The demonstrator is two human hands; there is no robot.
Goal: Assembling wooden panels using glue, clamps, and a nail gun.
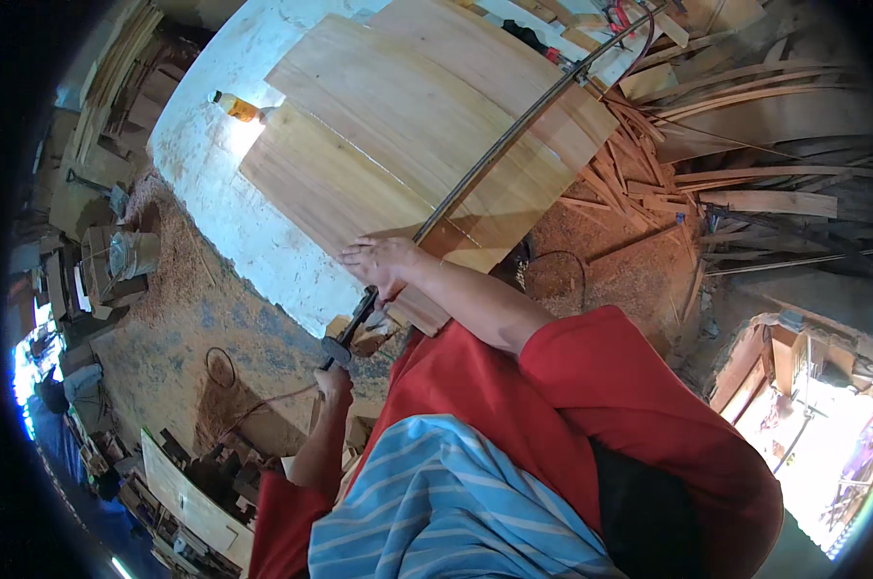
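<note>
A glued-up wooden panel (408,135) of several pale boards lies on a white worktable (205,164). A long dark metal bar clamp (494,154) runs diagonally across the panel from the far upper right to its near edge. My right hand (383,262) rests flat, fingers spread, on the panel's near edge beside the bar. My left hand (333,383) sits lower, closed around the clamp's black handle (345,338), just below the table edge.
A small orange-yellow bottle (236,106) stands on the table left of the panel. Loose wooden strips and offcuts (745,145) are piled at the right. Sawdust covers the floor (166,318); a bucket (133,253) and stacked timber stand at the left.
</note>
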